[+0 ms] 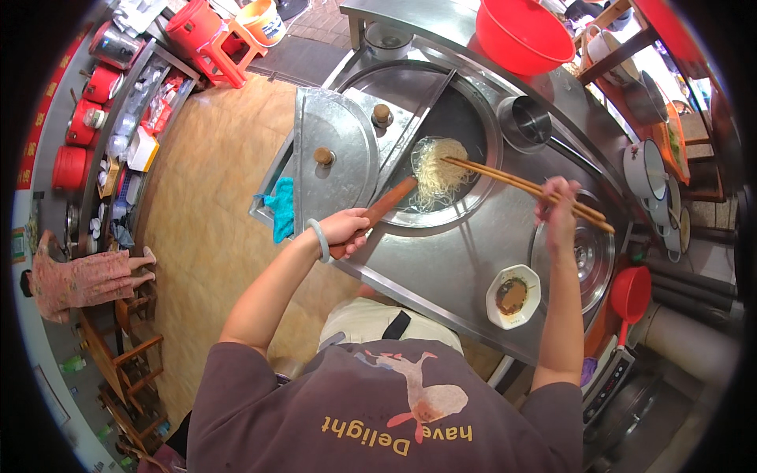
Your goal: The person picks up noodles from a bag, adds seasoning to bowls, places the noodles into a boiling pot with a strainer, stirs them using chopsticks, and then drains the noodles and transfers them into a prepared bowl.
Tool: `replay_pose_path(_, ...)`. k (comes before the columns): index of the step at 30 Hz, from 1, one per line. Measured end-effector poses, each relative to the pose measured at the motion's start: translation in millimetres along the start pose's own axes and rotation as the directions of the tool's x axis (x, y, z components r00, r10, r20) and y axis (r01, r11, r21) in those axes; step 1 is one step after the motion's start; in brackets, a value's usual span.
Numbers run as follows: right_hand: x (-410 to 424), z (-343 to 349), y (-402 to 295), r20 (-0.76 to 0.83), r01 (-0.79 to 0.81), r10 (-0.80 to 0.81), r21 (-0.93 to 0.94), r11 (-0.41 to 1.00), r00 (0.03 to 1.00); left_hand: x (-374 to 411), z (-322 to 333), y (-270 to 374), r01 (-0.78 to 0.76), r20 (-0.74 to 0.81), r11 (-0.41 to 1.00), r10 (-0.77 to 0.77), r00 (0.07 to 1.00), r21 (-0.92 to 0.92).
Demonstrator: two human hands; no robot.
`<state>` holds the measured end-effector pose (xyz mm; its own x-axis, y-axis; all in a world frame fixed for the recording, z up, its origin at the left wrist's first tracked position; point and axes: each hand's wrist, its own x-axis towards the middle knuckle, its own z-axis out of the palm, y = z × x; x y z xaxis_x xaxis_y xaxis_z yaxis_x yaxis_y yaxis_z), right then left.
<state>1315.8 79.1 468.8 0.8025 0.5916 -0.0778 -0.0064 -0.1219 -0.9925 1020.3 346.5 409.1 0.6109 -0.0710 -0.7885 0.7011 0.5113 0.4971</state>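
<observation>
My left hand (349,232) grips a flat reddish-brown wooden handle (390,204) whose far end meets a mass of pale noodles (437,177). Whatever the handle carries under the noodles is hard to make out. The noodles lie over the dark open half of a large round metal cooking vat (482,139). Long wooden chopsticks (502,172) are held in my right hand (557,201), which is slightly blurred; their tips touch the noodles. Below my right hand stands a white octagonal bowl (532,298) with brown sauce and green bits in it.
Metal lids with wooden knobs (343,195) cover the vat's left half, beside a turquoise cloth (282,210). A metal saucepan (526,127) and a round metal lid (597,260) flank the vat's right. A red basin (523,35) sits behind. A person (83,284) stands far left.
</observation>
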Motion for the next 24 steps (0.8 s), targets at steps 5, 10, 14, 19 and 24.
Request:
replay_pose_path(5, -62, -15, 6, -0.022, -0.235, 0.236, 0.031, 0.971, 0.971, 6, -1, 1, -0.031, -0.019, 0.999, 0.031, 0.999, 0.028)
replay_pose_path(10, -71, 16, 65, -0.110, -0.268, 0.294, 0.205, 0.941, 0.949, 12, 0, 11, -0.005, -0.023, 1.000, 0.005, 1.000, 0.013)
replay_pose_path(14, -57, 17, 131, -0.301, -0.178, 0.306, 0.385, 0.905, 0.903, 12, 2, 22, 0.007, -0.019, 1.000, -0.007, 1.000, -0.006)
replay_pose_path(19, -46, 5, 157, -0.400, -0.250, 0.489, 0.517, 0.818, 0.775, 16, -2, 25, 0.020, -0.017, 0.999, -0.020, 1.000, -0.033)
replay_pose_path(24, -38, -29, 176, -0.356, -0.366, 0.725, 0.682, 0.633, 0.589, 15, -1, 32, 0.016, -0.014, 1.000, -0.016, 1.000, -0.004)
